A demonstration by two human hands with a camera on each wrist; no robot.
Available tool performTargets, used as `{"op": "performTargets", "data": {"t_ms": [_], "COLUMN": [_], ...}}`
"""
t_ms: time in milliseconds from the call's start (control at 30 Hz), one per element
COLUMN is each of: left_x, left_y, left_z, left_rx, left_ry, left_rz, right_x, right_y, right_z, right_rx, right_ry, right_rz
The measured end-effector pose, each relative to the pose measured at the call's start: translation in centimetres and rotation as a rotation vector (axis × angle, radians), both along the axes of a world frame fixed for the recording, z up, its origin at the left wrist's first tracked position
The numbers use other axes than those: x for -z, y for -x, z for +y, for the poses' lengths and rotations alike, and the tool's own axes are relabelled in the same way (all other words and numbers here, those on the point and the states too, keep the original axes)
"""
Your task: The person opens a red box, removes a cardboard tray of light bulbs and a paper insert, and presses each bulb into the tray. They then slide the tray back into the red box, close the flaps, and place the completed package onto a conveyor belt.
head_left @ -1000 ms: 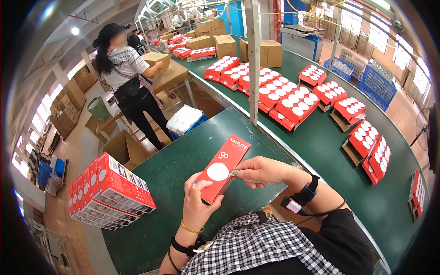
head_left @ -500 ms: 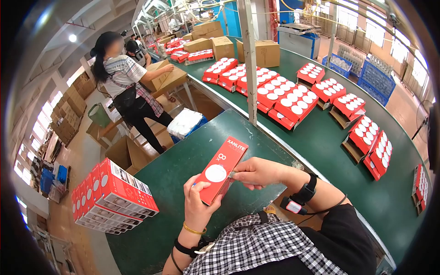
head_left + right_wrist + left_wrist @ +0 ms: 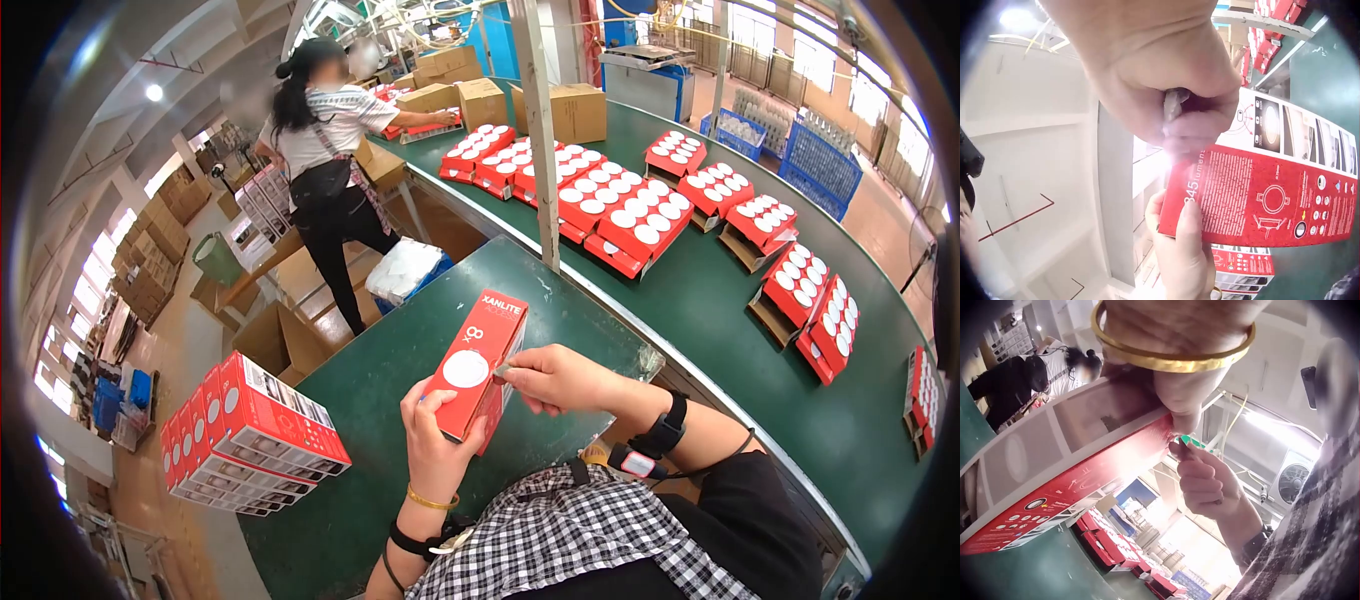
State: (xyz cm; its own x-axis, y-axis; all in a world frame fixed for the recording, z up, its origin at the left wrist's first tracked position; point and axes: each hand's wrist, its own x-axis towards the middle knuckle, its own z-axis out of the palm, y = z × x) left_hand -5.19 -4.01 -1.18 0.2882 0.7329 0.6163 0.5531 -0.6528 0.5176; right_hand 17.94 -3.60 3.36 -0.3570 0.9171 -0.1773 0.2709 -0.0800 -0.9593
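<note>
Red box (image 3: 478,350) turned in left grip (image 3: 437,440).

Red XANLITE box (image 3: 486,333) here, bold white circle (image 3: 466,369) on it, green counter (image 3: 380,400), black-and-white checked garment (image 3: 560,530), gold bangle (image 3: 432,499), blue crate (image 3: 820,180)

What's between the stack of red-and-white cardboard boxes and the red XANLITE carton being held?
In the head view, bare green tabletop, then the left hand gripping the lower end of the red XANLITE carton.
</note>
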Motion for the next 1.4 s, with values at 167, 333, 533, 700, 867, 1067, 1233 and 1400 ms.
{"op": "performTargets", "data": {"t_ms": [167, 333, 533, 700, 867, 1067, 1233, 1400], "left_x": [0.1, 0.1, 0.0, 0.2, -0.1, -0.1, 0.1, 0.2], "left_y": [0.3, 0.3, 0.3, 0.4, -0.2, 1.0, 1.3, 0.2], "left_z": [0.2, 0.1, 0.1, 0.2, 0.3, 1.6, 1.9, 0.9], "left_rx": [0.005, -0.002, -0.002, 0.006, 0.017, -0.005, -0.019, 0.021], "left_ry": [0.003, 0.014, 0.013, 0.003, 0.002, 0.063, 0.050, 0.055], "left_rz": [0.004, 0.009, -0.003, 0.007, 0.017, -0.031, -0.027, -0.051], "right_x": [0.4, 0.2, 0.4, -0.1, -0.5, -1.9, 0.8, -0.6], "right_y": [-0.3, -0.3, -0.4, -0.5, -0.4, -2.8, -0.4, -0.1], "right_z": [0.4, 0.3, 0.5, 0.7, 0.8, 0.1, 0.5, 0.0], "right_rx": [-0.021, -0.040, -0.021, -0.049, -0.227, -0.091, -0.028, 0.076], "right_ry": [0.003, -0.003, -0.003, -0.001, 0.028, -0.006, -0.160, -0.183], "right_rz": [0.050, 0.064, 0.053, 0.016, -0.139, -0.073, 0.069, -0.060]}}
